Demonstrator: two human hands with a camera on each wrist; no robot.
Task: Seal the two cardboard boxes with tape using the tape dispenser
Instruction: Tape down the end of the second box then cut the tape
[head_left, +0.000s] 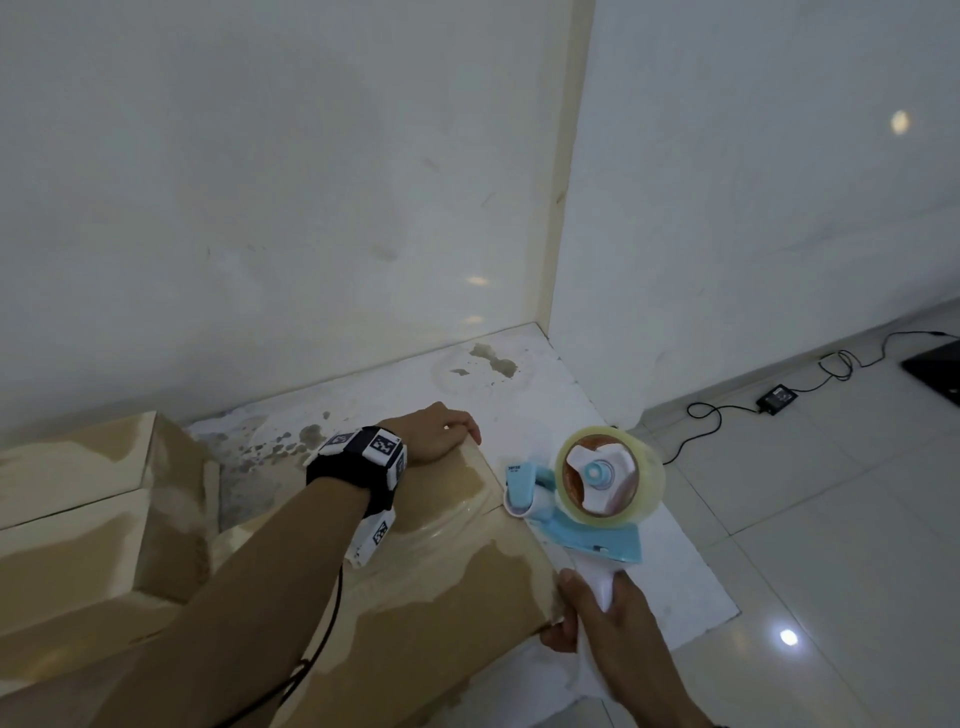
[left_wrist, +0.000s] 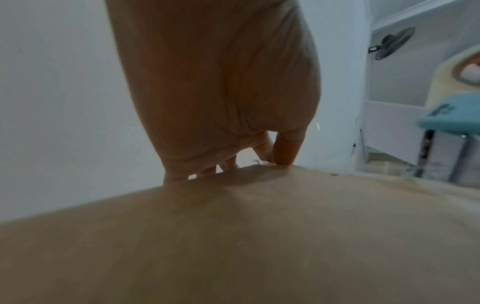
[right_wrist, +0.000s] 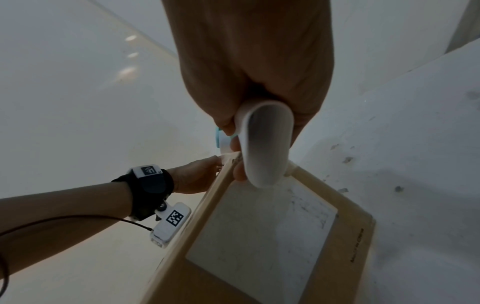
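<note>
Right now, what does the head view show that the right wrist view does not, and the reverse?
Only the head view: the tape roll on the tape dispenser, the second box at the left, a power adapter on the floor. Only the right wrist view: the white label on the nearer box's end face. Both: the left hand holding that box's far edge, and the right hand gripping the dispenser's white handle.

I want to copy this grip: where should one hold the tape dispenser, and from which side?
Grip the white handle from the near side, fingers wrapped round it, as the right hand does. It sticks out clear of the tape roll.
</note>
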